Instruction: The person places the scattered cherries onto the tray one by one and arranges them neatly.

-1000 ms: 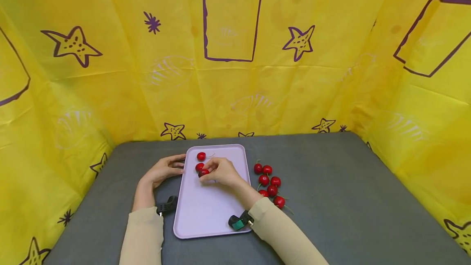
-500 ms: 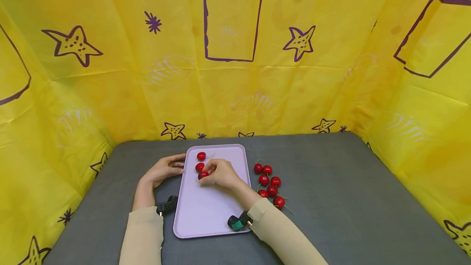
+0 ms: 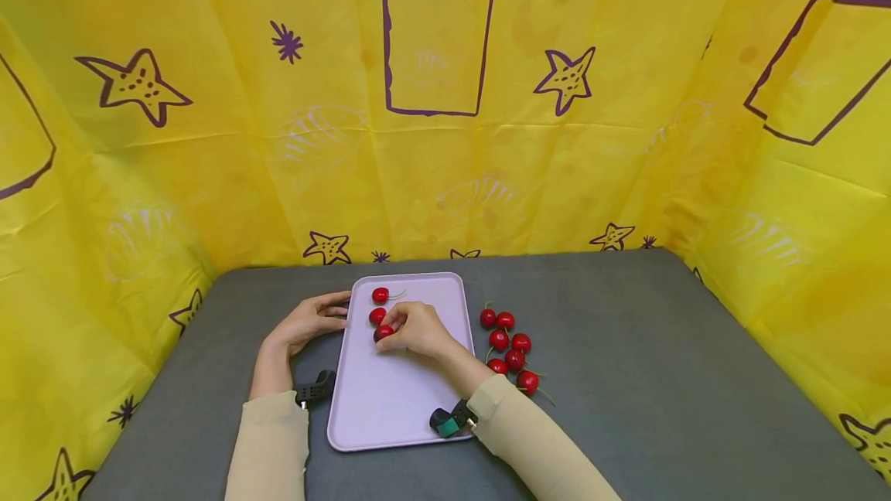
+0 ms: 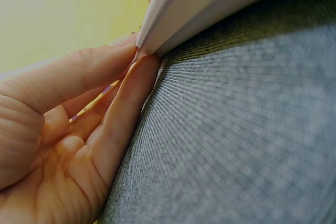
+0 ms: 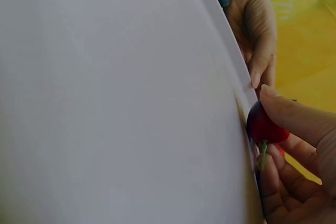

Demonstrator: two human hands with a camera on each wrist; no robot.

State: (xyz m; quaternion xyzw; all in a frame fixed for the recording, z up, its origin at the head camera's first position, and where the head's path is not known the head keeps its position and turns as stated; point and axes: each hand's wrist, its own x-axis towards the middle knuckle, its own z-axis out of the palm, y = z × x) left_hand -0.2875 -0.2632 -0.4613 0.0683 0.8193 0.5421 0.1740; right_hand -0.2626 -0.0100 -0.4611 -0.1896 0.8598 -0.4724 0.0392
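Firstly, we are listing one left hand [image 3: 313,319], its loosely extended fingers touching the left rim of a lilac tray [image 3: 397,408]. Two red cherries [image 3: 380,295] are lying in the tray's far left part, one beyond the other. Just nearer, over the tray, a third cherry [image 3: 384,332] (green-stemmed, we are noting) is being pinched by thumb and fingers of the right hand [image 3: 420,328]; whether it is touching down, we cannot tell. Further right, at least seven loose cherries [image 3: 515,360] are clustering on a grey tabletop [image 3: 640,362].
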